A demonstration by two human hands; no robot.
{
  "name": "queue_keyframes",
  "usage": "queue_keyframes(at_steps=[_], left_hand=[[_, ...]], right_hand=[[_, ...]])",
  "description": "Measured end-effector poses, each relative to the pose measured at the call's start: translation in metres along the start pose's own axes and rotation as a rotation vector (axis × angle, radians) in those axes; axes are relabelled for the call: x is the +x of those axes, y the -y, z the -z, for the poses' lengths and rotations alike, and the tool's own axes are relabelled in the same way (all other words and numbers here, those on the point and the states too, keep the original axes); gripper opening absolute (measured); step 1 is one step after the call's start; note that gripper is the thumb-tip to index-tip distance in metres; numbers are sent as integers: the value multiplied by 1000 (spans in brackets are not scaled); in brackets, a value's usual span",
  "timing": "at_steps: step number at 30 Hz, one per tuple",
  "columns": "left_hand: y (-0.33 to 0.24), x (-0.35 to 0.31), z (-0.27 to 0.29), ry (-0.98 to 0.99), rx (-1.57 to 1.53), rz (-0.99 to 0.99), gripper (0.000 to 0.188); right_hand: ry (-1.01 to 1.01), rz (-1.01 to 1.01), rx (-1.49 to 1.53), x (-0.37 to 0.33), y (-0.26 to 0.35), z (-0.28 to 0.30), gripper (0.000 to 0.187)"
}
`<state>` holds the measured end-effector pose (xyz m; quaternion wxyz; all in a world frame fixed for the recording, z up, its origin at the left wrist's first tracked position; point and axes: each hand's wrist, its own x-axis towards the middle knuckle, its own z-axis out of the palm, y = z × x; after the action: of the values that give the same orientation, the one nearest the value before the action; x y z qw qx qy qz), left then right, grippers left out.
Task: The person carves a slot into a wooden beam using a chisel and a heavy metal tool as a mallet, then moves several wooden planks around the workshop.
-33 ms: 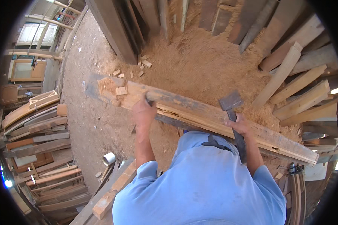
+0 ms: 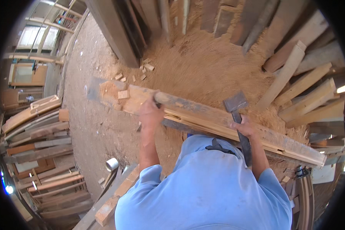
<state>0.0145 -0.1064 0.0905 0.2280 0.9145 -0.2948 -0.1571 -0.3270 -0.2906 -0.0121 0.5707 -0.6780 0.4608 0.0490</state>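
Note:
A long narrow timber piece (image 2: 203, 123) with slots cut in its edge lies on a worn plank bench (image 2: 191, 105) in front of me. My left hand (image 2: 151, 112) is closed round what looks like a chisel (image 2: 156, 101), beside a slot near the left part of the timber. Its dark end shows above the fist and a thin metal bit below; the fingers cover the rest. My right hand (image 2: 244, 126) grips the handle of a dark mallet (image 2: 235, 102), its square head above the bench. The right wrist is close over the timber.
A small wood block (image 2: 123, 94) and sawdust sit on the bench's left end. Offcuts (image 2: 148, 67) lie on the ground beyond. Upright boards (image 2: 115, 30) stand at the back, beams (image 2: 310, 96) lean at right, and stacked timber (image 2: 46, 153) fills the left. A white can (image 2: 112, 164) stands lower left.
My left hand has shifted slightly to the right along the timber with the tool in it. The right hand and mallet have hardly moved.

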Motion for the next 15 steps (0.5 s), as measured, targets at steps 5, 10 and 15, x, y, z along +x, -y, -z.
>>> queue_keyframes(at_steps=[5, 10, 15], left_hand=[[-136, -45, -54, 154, -207, -871, 58], [-247, -185, -135, 599, -550, -1225, 58], [-295, -337, -214, 804, -286, -1840, 48]], right_hand=[[-3, 176, 385, -51, -19, 49, 36], [-105, 288, 1061, -161, -59, 81, 39], [-603, 483, 1081, -294, -177, 85, 37]])
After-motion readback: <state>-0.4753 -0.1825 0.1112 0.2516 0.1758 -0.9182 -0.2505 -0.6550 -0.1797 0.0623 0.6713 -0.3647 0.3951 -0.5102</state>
